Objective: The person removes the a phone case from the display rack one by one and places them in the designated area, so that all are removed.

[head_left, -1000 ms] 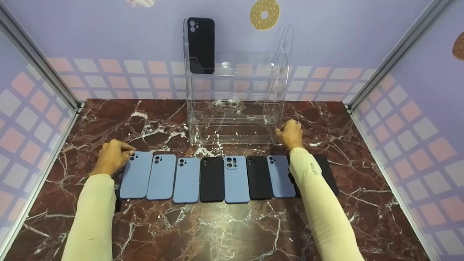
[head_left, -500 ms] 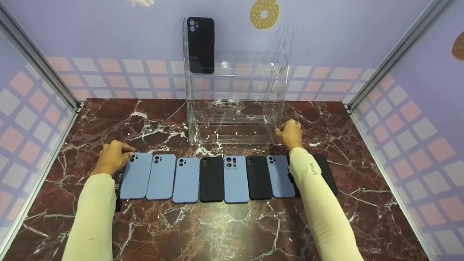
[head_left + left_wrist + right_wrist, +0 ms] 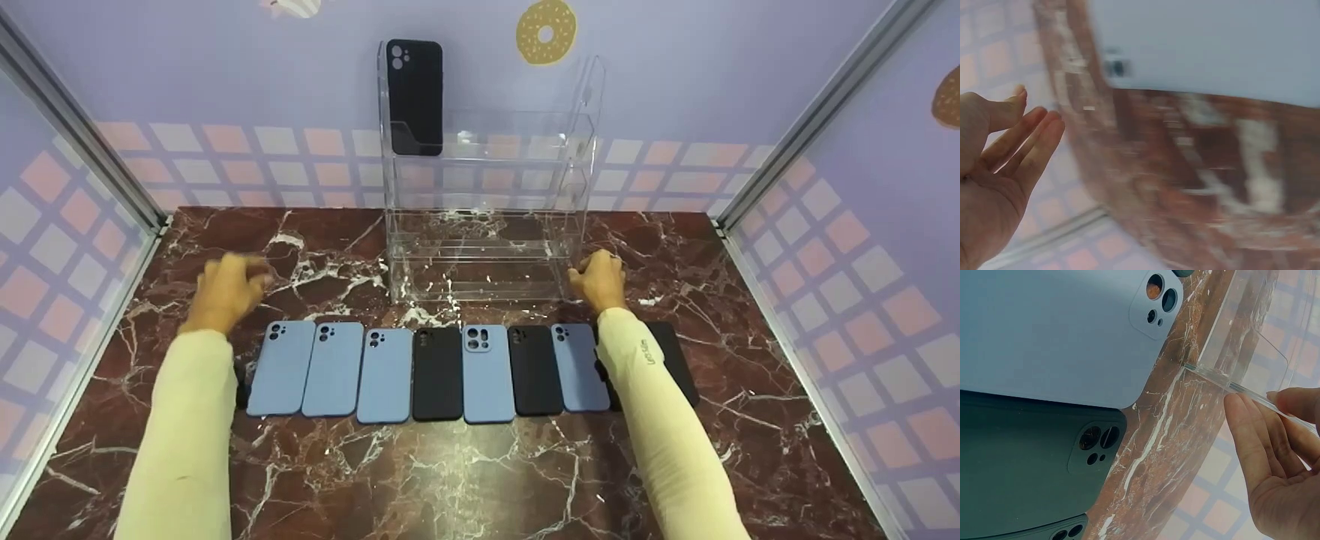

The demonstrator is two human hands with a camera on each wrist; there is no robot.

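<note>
A row of phone cases lies face down across the table. Nearest my left hand [image 3: 227, 291] is the leftmost light blue phone case [image 3: 281, 371]; the hand is in the air behind it, fingers extended and holding nothing. The left wrist view, blurred, shows the same hand [image 3: 1008, 163] away from a case [image 3: 1207, 50]. My right hand [image 3: 600, 281] pinches the lower right side edge of a clear display rack [image 3: 487, 250]. In the right wrist view, thumb and fingers lie on either side of its clear panel [image 3: 1207, 374]. A black phone case [image 3: 416, 97] stands upright in the rack's top left.
Further along the row are a black case [image 3: 438, 375], a blue case with a large camera block [image 3: 488, 379] and a darker blue case [image 3: 581, 371]. My right sleeve [image 3: 652, 397] covers part of the black case [image 3: 679, 360] at the right end. Patterned walls [image 3: 300, 176] enclose the table.
My left hand has left the top edge of the leftmost blue case and moved away from me, its fingers spreading. The right hand stays on the rack.
</note>
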